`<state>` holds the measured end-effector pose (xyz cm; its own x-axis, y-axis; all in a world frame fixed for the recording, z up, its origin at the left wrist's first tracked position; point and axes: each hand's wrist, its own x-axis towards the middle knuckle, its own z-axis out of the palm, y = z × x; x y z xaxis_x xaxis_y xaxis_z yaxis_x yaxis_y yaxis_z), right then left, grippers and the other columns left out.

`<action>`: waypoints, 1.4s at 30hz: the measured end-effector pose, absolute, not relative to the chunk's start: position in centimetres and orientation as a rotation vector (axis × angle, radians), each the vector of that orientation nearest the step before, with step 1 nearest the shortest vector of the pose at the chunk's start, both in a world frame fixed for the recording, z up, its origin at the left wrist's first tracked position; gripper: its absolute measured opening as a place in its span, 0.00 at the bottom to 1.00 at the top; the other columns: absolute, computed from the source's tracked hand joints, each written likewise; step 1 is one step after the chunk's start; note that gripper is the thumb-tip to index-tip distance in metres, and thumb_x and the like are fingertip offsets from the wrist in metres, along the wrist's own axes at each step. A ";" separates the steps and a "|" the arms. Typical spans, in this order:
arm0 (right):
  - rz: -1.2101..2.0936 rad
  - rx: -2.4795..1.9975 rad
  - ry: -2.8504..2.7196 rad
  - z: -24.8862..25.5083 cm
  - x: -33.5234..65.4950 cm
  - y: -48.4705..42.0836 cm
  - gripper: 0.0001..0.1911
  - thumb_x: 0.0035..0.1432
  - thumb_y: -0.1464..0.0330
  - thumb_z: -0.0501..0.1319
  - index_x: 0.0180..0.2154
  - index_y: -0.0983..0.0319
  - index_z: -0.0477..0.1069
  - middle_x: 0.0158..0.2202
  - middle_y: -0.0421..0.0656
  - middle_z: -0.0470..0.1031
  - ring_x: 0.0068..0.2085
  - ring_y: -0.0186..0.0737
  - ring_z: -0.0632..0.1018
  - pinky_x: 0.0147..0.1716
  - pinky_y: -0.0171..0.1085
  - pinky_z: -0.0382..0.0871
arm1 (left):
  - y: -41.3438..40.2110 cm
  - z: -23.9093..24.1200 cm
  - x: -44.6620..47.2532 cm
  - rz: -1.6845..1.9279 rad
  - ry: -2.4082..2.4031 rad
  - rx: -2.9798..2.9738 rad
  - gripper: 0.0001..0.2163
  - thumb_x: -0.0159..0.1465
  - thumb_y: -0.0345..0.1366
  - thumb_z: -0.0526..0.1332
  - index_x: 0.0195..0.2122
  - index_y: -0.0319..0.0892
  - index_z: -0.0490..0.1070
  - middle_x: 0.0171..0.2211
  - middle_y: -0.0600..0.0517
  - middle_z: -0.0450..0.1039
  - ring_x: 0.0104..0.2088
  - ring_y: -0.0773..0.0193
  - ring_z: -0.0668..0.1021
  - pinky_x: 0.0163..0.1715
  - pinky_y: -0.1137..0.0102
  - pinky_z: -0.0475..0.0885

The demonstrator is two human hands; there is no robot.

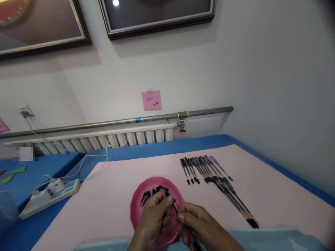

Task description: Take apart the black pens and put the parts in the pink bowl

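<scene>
A pale wall point(183, 69) rises in front of me, two dark-edged framed pictures point(162, 26) hanging high on it. Below them a grey pipe point(115, 123) runs above a white radiator point(145, 137). Against these stands a worktop covered in blue point(204, 142), most of it under a pink sheet point(115, 195). A pale blue cloth point(274, 238) lies along the near edge. A white power strip point(69, 188) with plugs in it sits by the left edge.

A scallop-rimmed pink bowl point(134, 209) stands near the middle of the near edge. To its right, towards the far edge, a row of pens point(202, 169) lies side by side; from its lower end a slanting bunch of pens point(237, 200) points towards the near right corner.

The person's left hand point(154, 219) is over the bowl, thumb and fingers pinching the upper end of a slim dark pen point(175, 208). The right hand point(197, 223), at the bowl's right side, has its fingers closed round the same pen lower down. The pen slants between the two hands, over the bowl's right part. Small black pieces point(153, 192) lie heaped in the bowl, just beyond the left hand.
</scene>
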<state>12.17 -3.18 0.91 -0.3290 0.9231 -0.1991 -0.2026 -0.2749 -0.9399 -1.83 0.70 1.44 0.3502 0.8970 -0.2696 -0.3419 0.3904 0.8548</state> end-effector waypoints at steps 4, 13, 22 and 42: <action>1.717 -1.080 -1.166 1.5 12.5 -3.1 0.13 0.53 0.58 0.57 0.27 0.62 0.64 0.16 0.37 0.68 0.14 0.28 0.65 0.13 0.27 0.54 | 0.5 1.4 -1.6 0.959 0.868 0.782 0.19 0.48 0.46 0.69 0.24 0.42 0.59 0.13 0.63 0.58 0.10 0.79 0.53 0.09 0.80 0.44; 1.692 -1.242 -1.302 1.3 12.8 -3.6 0.06 0.49 0.65 0.54 0.26 0.61 0.63 0.16 0.35 0.68 0.13 0.27 0.65 0.12 0.27 0.54 | 2.6 1.9 -4.6 1.201 1.035 0.840 0.22 0.46 0.51 0.67 0.21 0.43 0.56 0.12 0.64 0.53 0.11 0.78 0.52 0.11 0.78 0.45; 1.654 -1.357 -1.256 1.9 13.6 -3.5 0.05 0.46 0.66 0.52 0.23 0.61 0.62 0.21 0.38 0.69 0.16 0.29 0.68 0.12 0.27 0.55 | 4.4 0.4 -7.8 1.021 1.687 1.418 0.16 0.54 0.46 0.59 0.18 0.44 0.55 0.14 0.61 0.53 0.19 0.71 0.59 0.19 0.75 0.54; 1.462 -1.396 -1.370 2.0 14.0 -3.4 0.08 0.48 0.66 0.55 0.22 0.62 0.68 0.18 0.36 0.64 0.19 0.29 0.64 0.19 0.30 0.55 | 3.4 2.9 -7.7 1.163 1.285 1.032 0.19 0.51 0.50 0.63 0.19 0.42 0.59 0.12 0.62 0.54 0.13 0.75 0.55 0.14 0.77 0.49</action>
